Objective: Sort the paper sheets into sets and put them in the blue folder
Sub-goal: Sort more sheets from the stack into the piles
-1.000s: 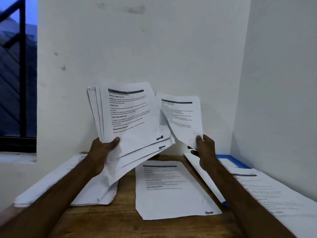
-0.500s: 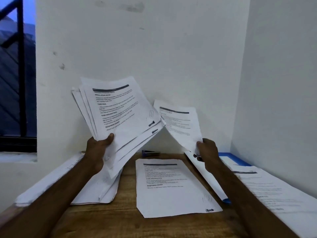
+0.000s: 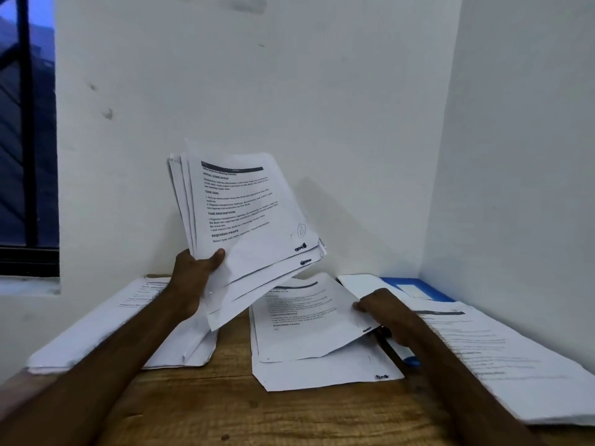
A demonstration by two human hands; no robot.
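Observation:
My left hand (image 3: 193, 278) grips a fanned stack of printed sheets (image 3: 244, 214), held upright above the wooden desk (image 3: 257, 413). My right hand (image 3: 383, 312) pinches the right edge of a single sheet (image 3: 306, 320) that lies tilted on top of another sheet (image 3: 322, 371) in the desk's middle. The blue folder (image 3: 415, 284) lies at the back right corner, mostly covered by papers. A further pile (image 3: 502, 358) rests along the right wall, and another pile (image 3: 106, 329) lies at the left.
White walls close in behind and on the right. A dark window with bars (image 3: 25, 140) is at the left. A dark pen-like object (image 3: 391, 349) lies under my right hand near the folder's front edge.
My right hand has lowered its single sheet from in the air onto the sheet in the desk's middle. My left hand has kept the stack raised and shifted it slightly right.

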